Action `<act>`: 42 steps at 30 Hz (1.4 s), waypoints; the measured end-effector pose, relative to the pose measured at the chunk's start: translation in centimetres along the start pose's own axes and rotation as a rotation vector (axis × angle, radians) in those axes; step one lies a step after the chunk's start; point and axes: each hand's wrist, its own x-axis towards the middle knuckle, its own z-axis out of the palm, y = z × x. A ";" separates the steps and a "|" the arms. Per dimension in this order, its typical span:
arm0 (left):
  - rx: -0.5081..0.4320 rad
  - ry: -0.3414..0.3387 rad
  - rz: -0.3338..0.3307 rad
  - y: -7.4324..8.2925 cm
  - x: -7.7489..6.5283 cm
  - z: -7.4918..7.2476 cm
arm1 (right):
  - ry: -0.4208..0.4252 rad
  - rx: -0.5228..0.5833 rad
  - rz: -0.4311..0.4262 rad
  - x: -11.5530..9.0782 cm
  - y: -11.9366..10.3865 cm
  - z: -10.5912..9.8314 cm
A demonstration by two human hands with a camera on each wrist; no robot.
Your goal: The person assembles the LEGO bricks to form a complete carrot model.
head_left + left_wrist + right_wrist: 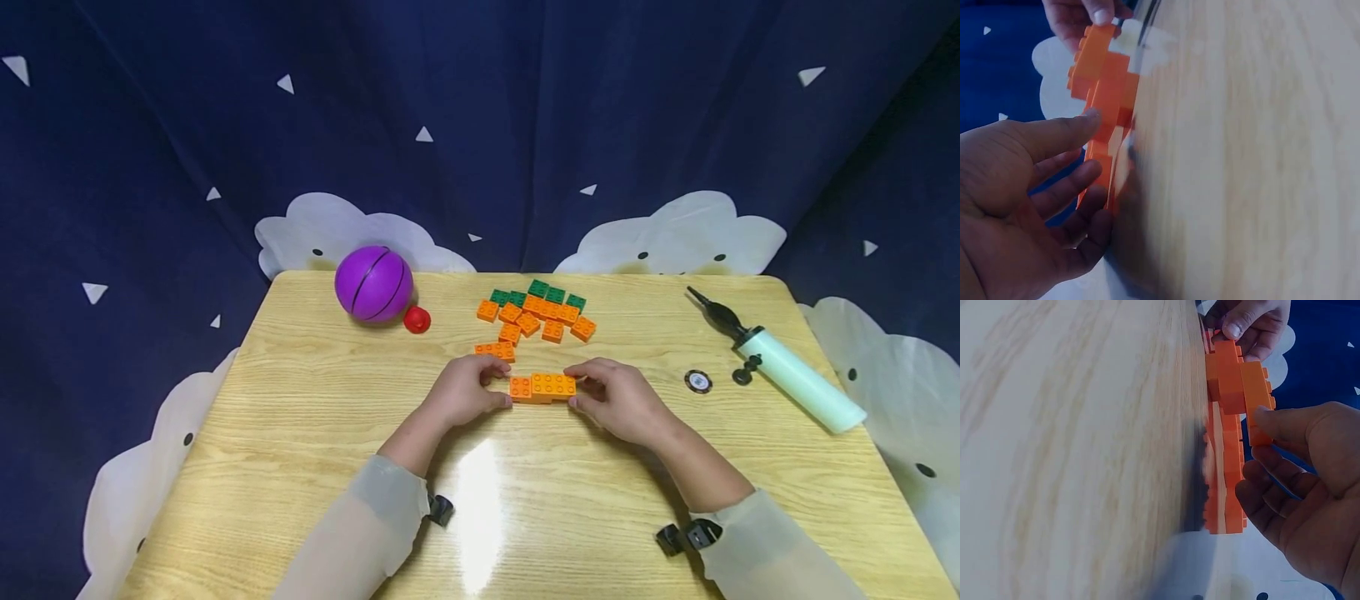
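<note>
Between the two hands a small stack of orange toy building bricks stands low at the table's middle. Its top brick (553, 386) is a long one, set off to the right over the middle brick (521, 388). A further orange brick (1212, 376) shows beneath them in the right wrist view. The left hand (468, 392) holds the stack's left end, thumb on the near side. At the other end, the right hand (622, 400) pinches the top brick between thumb and fingers. Behind the left fingers lies a loose long orange brick (495, 351).
Farther back lie several loose orange bricks (552, 332) and green bricks (537, 288). A purple ball (374, 283) and a small red object (417, 320) are at back left. To the right are a poker chip (698, 382), a small black piece (746, 371) and a hand pump (802, 375).
</note>
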 end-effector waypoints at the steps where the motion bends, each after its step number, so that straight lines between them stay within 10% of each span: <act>1: -0.007 0.002 0.001 -0.1 0.0 -0.1 | 0.000 0.001 -0.001 0.0 0.0 0.0; 21: 0.043 0.192 0.053 -1.5 1.6 -1.7 | 0.012 -0.006 -0.013 0.0 -0.3 0.1; 42: 0.119 0.166 0.030 -2.5 3.6 -1.3 | 0.014 -0.023 -0.007 0.1 -0.6 0.0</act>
